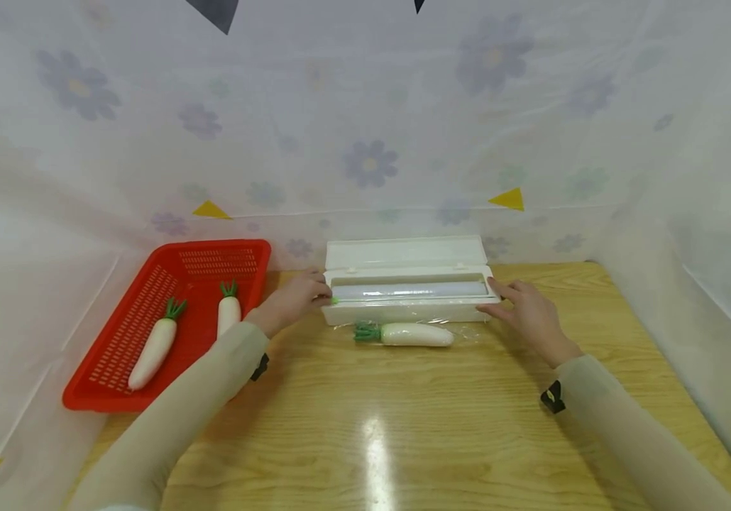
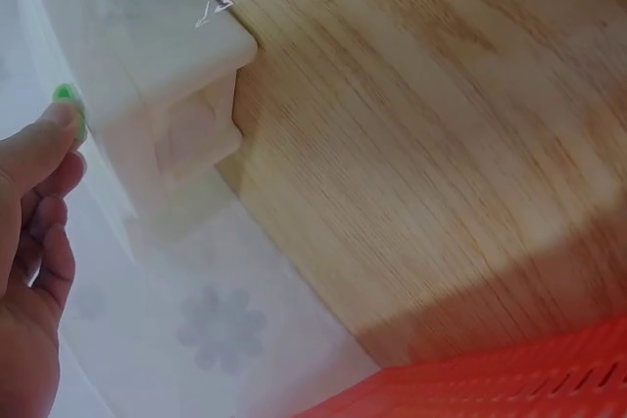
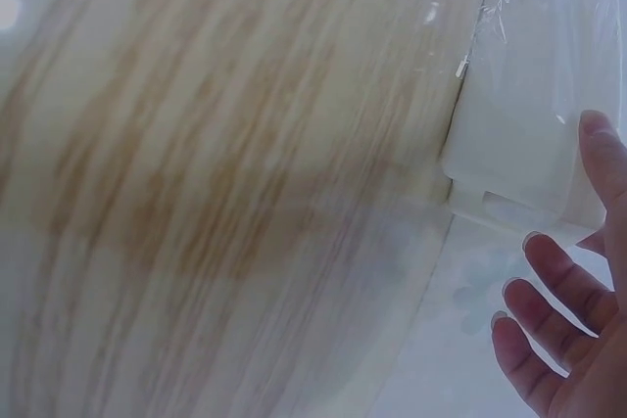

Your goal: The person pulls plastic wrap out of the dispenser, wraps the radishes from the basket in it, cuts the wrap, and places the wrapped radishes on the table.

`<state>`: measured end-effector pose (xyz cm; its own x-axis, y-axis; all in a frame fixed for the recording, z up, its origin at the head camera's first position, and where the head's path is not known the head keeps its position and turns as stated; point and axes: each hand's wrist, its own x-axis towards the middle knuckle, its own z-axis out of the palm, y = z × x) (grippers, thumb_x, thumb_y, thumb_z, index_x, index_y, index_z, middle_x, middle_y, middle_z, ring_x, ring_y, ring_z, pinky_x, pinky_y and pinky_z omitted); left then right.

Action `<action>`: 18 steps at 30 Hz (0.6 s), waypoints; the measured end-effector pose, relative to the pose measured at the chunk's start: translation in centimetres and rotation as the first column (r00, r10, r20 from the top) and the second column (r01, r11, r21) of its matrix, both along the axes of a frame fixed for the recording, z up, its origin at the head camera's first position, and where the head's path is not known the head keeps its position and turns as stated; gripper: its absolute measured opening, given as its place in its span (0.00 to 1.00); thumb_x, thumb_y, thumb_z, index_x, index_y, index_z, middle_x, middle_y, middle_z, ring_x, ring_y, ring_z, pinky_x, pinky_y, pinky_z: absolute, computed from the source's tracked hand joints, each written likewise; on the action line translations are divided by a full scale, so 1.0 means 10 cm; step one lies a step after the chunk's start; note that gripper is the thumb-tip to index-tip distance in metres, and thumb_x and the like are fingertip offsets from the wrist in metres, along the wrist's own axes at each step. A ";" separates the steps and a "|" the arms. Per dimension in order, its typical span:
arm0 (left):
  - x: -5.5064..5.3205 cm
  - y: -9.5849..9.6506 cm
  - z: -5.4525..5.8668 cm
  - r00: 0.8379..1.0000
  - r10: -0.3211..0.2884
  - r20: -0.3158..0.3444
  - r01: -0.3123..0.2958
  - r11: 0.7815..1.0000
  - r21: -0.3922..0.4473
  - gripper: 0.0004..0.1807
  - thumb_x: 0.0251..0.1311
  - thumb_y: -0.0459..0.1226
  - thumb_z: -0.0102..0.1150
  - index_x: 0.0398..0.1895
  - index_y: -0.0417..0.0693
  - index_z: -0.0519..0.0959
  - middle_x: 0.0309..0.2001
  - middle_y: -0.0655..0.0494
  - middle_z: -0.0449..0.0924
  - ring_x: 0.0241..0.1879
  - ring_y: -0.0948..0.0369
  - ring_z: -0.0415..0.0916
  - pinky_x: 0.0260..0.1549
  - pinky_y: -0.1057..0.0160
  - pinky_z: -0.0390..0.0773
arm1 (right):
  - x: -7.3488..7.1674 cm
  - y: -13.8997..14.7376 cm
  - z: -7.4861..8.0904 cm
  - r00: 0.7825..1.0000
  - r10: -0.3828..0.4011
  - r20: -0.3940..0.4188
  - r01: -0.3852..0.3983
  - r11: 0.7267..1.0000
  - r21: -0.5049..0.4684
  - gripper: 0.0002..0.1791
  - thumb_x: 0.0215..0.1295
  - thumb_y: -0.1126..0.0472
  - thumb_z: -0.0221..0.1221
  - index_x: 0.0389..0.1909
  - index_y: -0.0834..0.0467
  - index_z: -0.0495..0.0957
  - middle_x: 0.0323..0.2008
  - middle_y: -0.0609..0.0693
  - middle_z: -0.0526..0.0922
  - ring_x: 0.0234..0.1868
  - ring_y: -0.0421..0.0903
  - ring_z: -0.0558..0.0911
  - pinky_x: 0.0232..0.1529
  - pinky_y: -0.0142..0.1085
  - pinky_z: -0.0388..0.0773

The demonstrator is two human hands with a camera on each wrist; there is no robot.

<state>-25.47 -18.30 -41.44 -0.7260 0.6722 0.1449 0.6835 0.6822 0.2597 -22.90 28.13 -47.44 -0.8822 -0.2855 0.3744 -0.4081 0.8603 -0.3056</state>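
White plastic box (image 1: 372, 314) sits on the wood table (image 1: 314, 426), long side to the person, probably so both ends are in easy reach; lid (image 1: 404, 253) thrown back toward the curtain, so the pale roll (image 1: 410, 289) inside is exposed. Left hand (image 1: 293, 303) at the box's left end: thumb and index pinch a small green tab (image 2: 65, 95) on the edge, other fingers curled in; looks like a slider handle, hence the tip grip rather than a full grasp. Right hand (image 1: 530, 319) at the opposite end: thumb on the front, index over the top corner, remaining fingers spread loose off the box; likely steadying it against a sideways pull. Film-covered radish (image 1: 416, 335) lies just in front of the box, parallel to it, leaves to the left, clear film (image 1: 465, 332) sticking out past its tip; lined up that way presumably to match the film's width. Can't tell whether that film joins the roll. Red basket (image 1: 196, 305) off to the left holds two more radishes, one (image 1: 153, 353) in full view, the other (image 1: 228, 311) partly behind the left sleeve (image 1: 180, 419), kept aside, seemingly, to leave working room.
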 end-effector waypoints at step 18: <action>0.00 -0.10 0.00 1.000 0.023 0.006 -0.023 0.999 0.033 0.04 0.63 0.32 0.71 0.38 0.40 0.90 0.37 0.51 0.86 0.39 0.53 0.78 0.43 0.55 0.81 | -0.01 0.02 -0.01 0.997 -0.016 0.076 0.018 1.000 -0.022 0.39 0.66 0.44 0.69 0.73 0.59 0.72 0.41 0.56 0.82 0.29 0.48 0.75 0.19 0.37 0.67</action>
